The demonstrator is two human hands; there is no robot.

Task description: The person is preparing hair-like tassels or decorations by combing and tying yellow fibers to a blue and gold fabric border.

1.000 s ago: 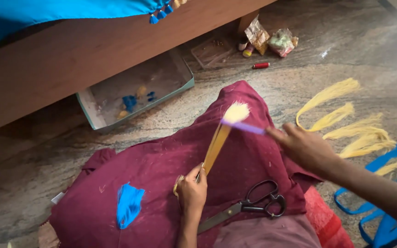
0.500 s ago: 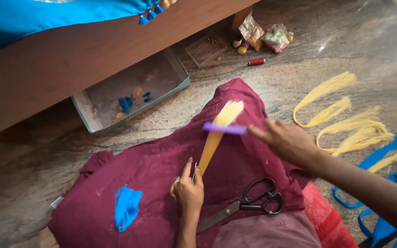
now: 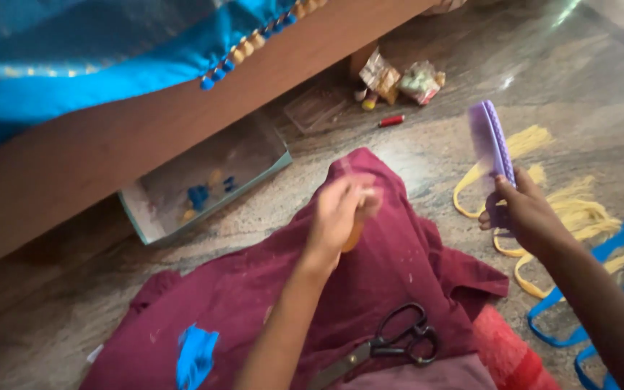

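Covering stone floor (image 3: pixel 435 144): maroon cloth (image 3: pixel 399 282).

The right hand (image 3: pixel 525 213) grips a lilac plastic comb (image 3: pixel 491 148), smooth and slightly glossy. Beneath the left hand (image 3: pixel 341 209) lies matt maroon cloth (image 3: pixel 370 289), flecked with lint. Near that hand, black-handled scissors (image 3: pixel 391 345) show dull metal blades. Beyond both hands, the stone floor (image 3: pixel 427 155) gleams, polished.

Your right hand (image 3: pixel 525 213) lifts a purple plastic comb (image 3: pixel 491 148) upright; your blurred left hand (image 3: pixel 341 209) grips a yellow thread bundle (image 3: pixel 355 232) above maroon cloth (image 3: pixel 370 289).
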